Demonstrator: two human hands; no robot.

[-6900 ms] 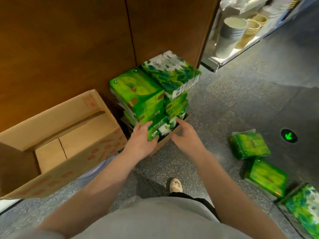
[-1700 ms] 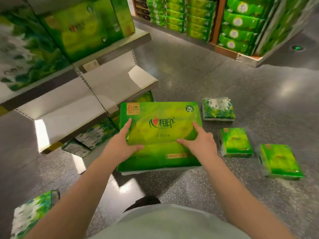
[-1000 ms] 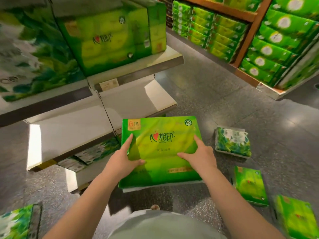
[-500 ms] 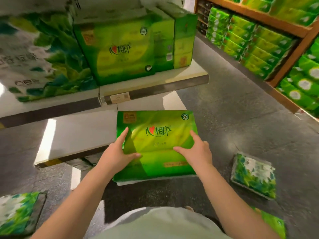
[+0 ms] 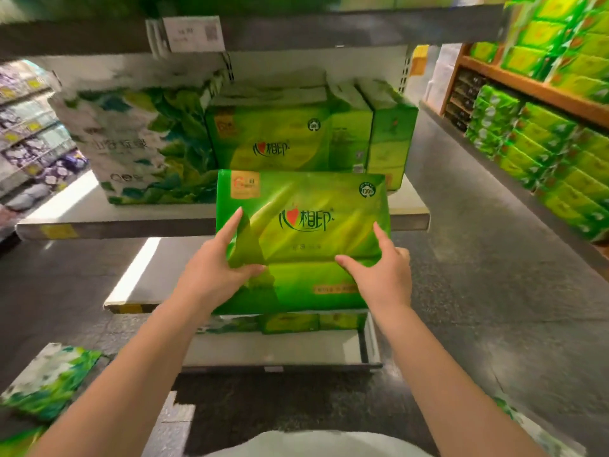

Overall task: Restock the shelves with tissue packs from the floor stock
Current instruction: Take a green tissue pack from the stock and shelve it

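Between the person's left hand and right hand, a green tissue pack is being gripped at both sides, hovering before the shelf. Ideally it is going in level, beside the stocked green packs behind.

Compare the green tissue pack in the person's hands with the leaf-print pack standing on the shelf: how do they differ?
The held green pack is plain bright green; the leaf-print pack is white with painted leaves. The held green pack is gripped by the left hand and right hand; the leaf-print pack rests on the shelf. Both are plastic-wrapped.
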